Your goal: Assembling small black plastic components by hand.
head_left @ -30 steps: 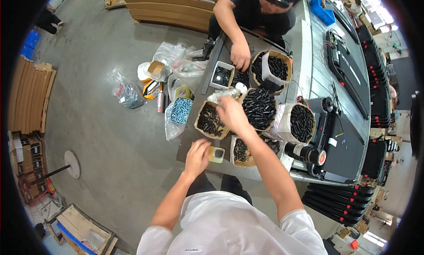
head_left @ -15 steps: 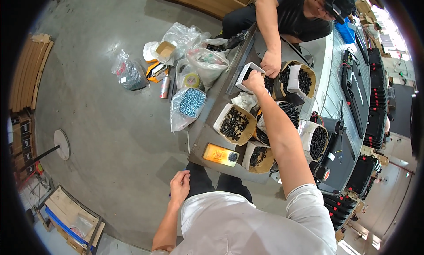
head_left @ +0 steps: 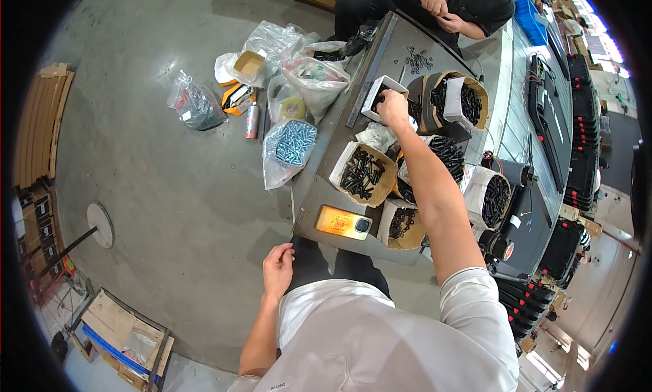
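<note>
In the head view, the right arm stretches forward over the tabletop (head_left: 319, 196), its elbow nearly straight, and the right hand (head_left: 392, 108) dips into a small white box (head_left: 371, 111) near the long left edge. Its fingers point down and are partly hidden, so I cannot tell whether they grip anything. Dark contents show inside that box. The left hand (head_left: 278, 268) hangs off the tabletop beside the thigh, fingers loosely bent; whether they hold something I cannot tell.

Nearer the body, an open cardboard box (head_left: 386, 180) holds black bolts (head_left: 362, 173); beside it, a smaller box (head_left: 409, 238) holds dark rings (head_left: 402, 222). Farther off, a box with a white flap (head_left: 453, 101) is full of black bolts too.

A glossy yellow-orange phone (head_left: 343, 223) lies flat on the smooth grey surface. On the floor, a clear, crinkled plastic bag (head_left: 275, 178) holds shiny bluish bolts (head_left: 295, 144).
</note>
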`<state>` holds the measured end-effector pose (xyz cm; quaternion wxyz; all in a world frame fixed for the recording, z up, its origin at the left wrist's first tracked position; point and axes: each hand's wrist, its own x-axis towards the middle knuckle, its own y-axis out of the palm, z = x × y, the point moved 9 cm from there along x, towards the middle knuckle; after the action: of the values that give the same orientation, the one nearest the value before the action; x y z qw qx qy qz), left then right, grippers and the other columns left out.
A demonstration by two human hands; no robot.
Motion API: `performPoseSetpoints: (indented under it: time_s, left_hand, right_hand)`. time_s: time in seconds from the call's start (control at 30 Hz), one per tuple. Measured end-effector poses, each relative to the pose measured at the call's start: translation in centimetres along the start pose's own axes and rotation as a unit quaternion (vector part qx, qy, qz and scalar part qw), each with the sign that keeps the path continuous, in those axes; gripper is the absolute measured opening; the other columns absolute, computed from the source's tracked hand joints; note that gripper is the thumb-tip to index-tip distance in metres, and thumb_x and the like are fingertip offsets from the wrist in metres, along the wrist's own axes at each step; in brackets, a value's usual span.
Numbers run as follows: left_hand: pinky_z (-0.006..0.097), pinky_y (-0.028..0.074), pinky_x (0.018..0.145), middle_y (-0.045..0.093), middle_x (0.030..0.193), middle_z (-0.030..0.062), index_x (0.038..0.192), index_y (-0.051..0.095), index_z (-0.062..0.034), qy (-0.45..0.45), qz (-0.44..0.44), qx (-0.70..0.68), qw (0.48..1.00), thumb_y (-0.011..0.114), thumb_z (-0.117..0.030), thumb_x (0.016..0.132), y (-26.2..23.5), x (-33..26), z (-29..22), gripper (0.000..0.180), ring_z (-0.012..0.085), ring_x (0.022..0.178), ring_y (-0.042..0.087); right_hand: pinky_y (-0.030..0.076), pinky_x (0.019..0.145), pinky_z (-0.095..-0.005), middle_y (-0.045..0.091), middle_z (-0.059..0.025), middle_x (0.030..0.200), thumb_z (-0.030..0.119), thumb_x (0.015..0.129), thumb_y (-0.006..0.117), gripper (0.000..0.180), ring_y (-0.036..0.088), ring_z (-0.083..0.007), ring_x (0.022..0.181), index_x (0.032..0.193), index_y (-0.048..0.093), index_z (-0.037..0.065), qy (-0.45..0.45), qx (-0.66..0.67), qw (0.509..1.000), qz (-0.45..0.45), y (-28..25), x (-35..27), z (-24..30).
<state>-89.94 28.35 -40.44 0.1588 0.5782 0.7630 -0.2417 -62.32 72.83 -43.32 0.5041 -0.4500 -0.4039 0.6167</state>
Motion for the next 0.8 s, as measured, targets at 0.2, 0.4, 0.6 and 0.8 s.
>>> performPoseSetpoints:
  time_s: [0.2, 0.4, 0.6, 0.8]
  left_hand:
    - [0.025, 0.053, 0.069, 0.066, 0.089, 0.0071, 0.104, 0.066, 0.0048, -0.034, -0.004, 0.015, 0.999, 0.052, -0.001, 0.095, -0.8, -1.1, 1.6, 0.018, 0.0112, 0.075, 0.062]
    - [0.025, 0.053, 0.07, 0.066, 0.09, 0.006, 0.104, 0.067, 0.0047, -0.042, -0.005, 0.007, 0.999, 0.053, -0.002, 0.095, -0.7, -1.4, 2.1, 0.018, 0.011, 0.075, 0.062]
    - [0.026, 0.053, 0.069, 0.067, 0.09, 0.0091, 0.105, 0.067, 0.0043, -0.028, 0.021, 0.015, 0.999, 0.053, -0.002, 0.094, 0.3, -1.6, 1.7, 0.019, 0.0134, 0.073, 0.063]
    - [0.027, 0.053, 0.071, 0.067, 0.091, 0.0093, 0.107, 0.067, 0.0044, -0.027, 0.086, 0.031, 0.995, 0.054, -0.004, 0.095, 3.4, -0.9, 0.1, 0.02, 0.0138, 0.075, 0.064]
  right_hand:
    - [0.053, 0.089, -0.0425, 0.071, -0.0218, 0.095, 0.007, 0.075, 0.063, 0.026, 0.068, -0.0375, 0.093, 0.096, 0.076, 0.011, 0.028, 0.028, 0.999, 0.013, -1.3, 0.0, -0.8]
    - [0.054, 0.086, -0.0407, 0.071, -0.0216, 0.093, 0.01, 0.075, 0.068, 0.023, 0.069, -0.0369, 0.089, 0.097, 0.077, 0.011, 0.03, 0.093, 0.995, -0.014, -2.9, -0.6, -1.5]
    - [0.057, 0.066, -0.0296, 0.073, -0.0136, 0.083, 0.003, 0.075, 0.075, 0.027, 0.071, -0.0187, 0.071, 0.101, 0.073, -0.003, 0.106, 0.431, 0.896, -0.009, -4.6, -1.9, -2.1]
    - [0.06, 0.071, -0.0268, 0.07, -0.0123, 0.095, -0.004, 0.08, 0.074, 0.031, 0.069, -0.0174, 0.08, 0.11, 0.067, -0.006, 0.144, 0.631, 0.762, 0.038, -10.0, -10.3, 0.9]
